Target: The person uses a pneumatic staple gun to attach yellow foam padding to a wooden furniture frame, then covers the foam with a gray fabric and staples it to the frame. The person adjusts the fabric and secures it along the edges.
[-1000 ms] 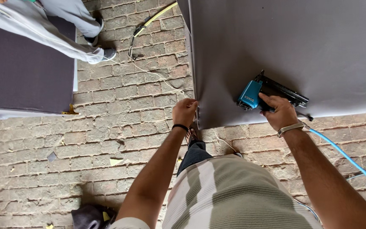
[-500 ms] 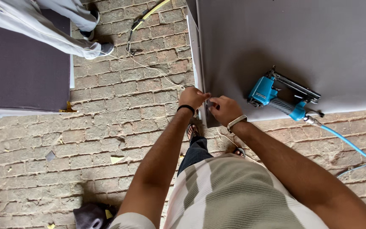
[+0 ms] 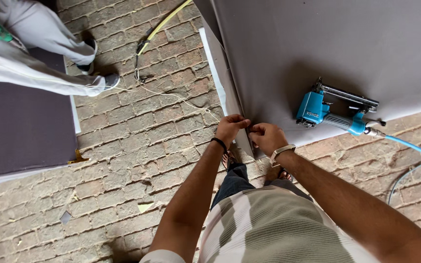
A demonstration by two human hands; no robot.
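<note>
While stapler (image 3: pixel 334 110) lies just R, both hands' fingers (image 3: pixel 242 122) pinch fabric corner (image 3: pixel 250 139).

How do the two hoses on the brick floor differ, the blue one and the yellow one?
The blue hose is coupled to the blue pneumatic stapler lying on the grey panel; the yellow hose ends loose on the brick floor, joined to no tool in view. The blue hose runs off the right edge near the right hand; the yellow hose lies farther off, toward the top edge, beyond the left hand. Both are thin and flexible.
</note>
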